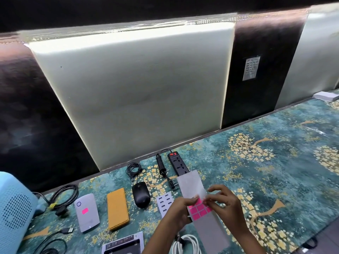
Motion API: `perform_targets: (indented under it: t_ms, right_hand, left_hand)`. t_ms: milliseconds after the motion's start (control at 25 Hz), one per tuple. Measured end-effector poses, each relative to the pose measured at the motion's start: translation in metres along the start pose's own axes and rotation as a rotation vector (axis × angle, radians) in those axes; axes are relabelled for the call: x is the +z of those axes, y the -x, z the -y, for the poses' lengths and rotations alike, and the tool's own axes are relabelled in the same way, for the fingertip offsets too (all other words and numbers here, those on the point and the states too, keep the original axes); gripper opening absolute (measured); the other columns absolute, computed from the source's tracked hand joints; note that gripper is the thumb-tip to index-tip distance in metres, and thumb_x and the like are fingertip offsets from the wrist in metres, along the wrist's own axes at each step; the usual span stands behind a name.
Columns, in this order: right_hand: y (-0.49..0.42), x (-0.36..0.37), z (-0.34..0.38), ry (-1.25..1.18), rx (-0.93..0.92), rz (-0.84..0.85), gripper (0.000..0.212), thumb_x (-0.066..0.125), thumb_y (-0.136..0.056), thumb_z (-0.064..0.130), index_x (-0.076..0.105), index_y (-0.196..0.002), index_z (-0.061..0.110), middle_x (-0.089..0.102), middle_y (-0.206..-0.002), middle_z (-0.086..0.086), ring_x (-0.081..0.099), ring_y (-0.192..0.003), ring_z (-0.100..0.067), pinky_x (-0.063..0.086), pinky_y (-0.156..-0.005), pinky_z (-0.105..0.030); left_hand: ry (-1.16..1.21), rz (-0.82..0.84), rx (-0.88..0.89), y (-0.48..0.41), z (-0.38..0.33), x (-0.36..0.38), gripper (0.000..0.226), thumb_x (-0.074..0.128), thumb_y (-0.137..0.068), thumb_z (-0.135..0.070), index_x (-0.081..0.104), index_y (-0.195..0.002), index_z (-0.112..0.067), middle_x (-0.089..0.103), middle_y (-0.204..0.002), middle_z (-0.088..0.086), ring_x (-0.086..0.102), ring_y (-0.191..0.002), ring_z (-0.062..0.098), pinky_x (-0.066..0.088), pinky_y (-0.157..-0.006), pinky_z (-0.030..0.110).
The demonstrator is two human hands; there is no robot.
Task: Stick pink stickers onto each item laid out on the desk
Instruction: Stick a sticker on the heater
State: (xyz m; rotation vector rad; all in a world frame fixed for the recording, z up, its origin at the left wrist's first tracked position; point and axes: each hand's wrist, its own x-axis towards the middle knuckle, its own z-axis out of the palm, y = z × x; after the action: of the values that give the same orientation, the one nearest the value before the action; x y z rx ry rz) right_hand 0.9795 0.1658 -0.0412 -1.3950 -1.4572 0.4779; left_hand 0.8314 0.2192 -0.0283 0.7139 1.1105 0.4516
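Teal floral desk mat [275,162] | left hand [176,210] grips grey strip of pink square stickers [199,210], axis 11-to-5 o'clock | right hand [224,202] pinches its 3 o'clock edge.

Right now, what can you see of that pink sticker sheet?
The sticker sheet is a long strip of pale grey, glossy backing paper, mostly bare, with a small block of bright pink rectangular stickers left near its middle. It is held tilted above the desk, its far end overlapping the black power strip in view. The left hand grips its left edge; the right hand pinches at the pink block's right edge.
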Motion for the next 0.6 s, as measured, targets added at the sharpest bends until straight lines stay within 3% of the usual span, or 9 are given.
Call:
perform_targets:
  t_ms: [120, 240, 360, 440, 600]
  right_hand:
    - [0.001, 0.000, 0.006, -0.152, 0.133, -0.041, 0.025, 0.077, -0.064, 0.016, 0.070, -0.071, 0.039, 0.063, -0.099, 0.013, 0.064, -0.076, -0.007, 0.050, -0.061, -0.013]
    - [-0.001, -0.003, 0.004, -0.389, 0.371, 0.044, 0.062, 0.074, -0.067, -0.005, 0.056, -0.111, 0.034, 0.066, -0.095, -0.001, 0.063, -0.065, -0.005, 0.053, -0.062, -0.017]
    - [0.005, -0.002, -0.008, -0.311, 0.486, 0.116, 0.076, 0.072, -0.069, -0.006, 0.040, -0.128, 0.030, 0.071, -0.084, -0.015, 0.065, -0.064, -0.015, 0.052, -0.062, -0.023]
    - [0.009, -0.004, -0.018, -0.244, 0.578, 0.003, 0.075, 0.073, -0.070, -0.003, 0.039, -0.131, 0.026, 0.072, -0.081, -0.016, 0.067, -0.070, -0.026, 0.050, -0.064, -0.033]
    - [0.020, -0.016, -0.042, -0.069, 0.753, -0.177, 0.078, 0.076, -0.067, -0.002, 0.037, -0.133, 0.015, 0.064, -0.076, -0.011, 0.060, -0.074, -0.026, 0.042, -0.066, -0.033]
  left_hand:
    - [0.025, -0.015, 0.004, 0.000, 0.001, -0.001, 0.015, 0.063, -0.084, -0.023, 0.061, -0.086, -0.008, 0.067, -0.073, 0.005, 0.063, -0.067, 0.018, 0.049, -0.062, 0.028]
    - [0.016, -0.044, 0.037, -0.002, 0.003, -0.001, 0.015, 0.065, -0.083, -0.025, 0.064, -0.083, -0.009, 0.069, -0.070, 0.004, 0.064, -0.067, 0.019, 0.050, -0.061, 0.027]
    - [0.012, -0.041, 0.036, -0.002, 0.006, 0.003, 0.008, 0.061, -0.086, -0.022, 0.061, -0.085, -0.014, 0.067, -0.077, 0.003, 0.062, -0.068, 0.017, 0.049, -0.059, 0.025]
    - [-0.027, -0.089, 0.044, -0.003, 0.009, 0.003, 0.004, 0.056, -0.090, -0.020, 0.057, -0.086, -0.019, 0.063, -0.083, 0.000, 0.060, -0.069, 0.014, 0.044, -0.059, 0.023]
    - [-0.117, -0.267, 0.092, -0.002, 0.015, -0.010, 0.008, 0.052, -0.089, -0.010, 0.056, -0.087, -0.016, 0.060, -0.085, 0.003, 0.055, -0.067, 0.016, 0.030, -0.057, 0.025]
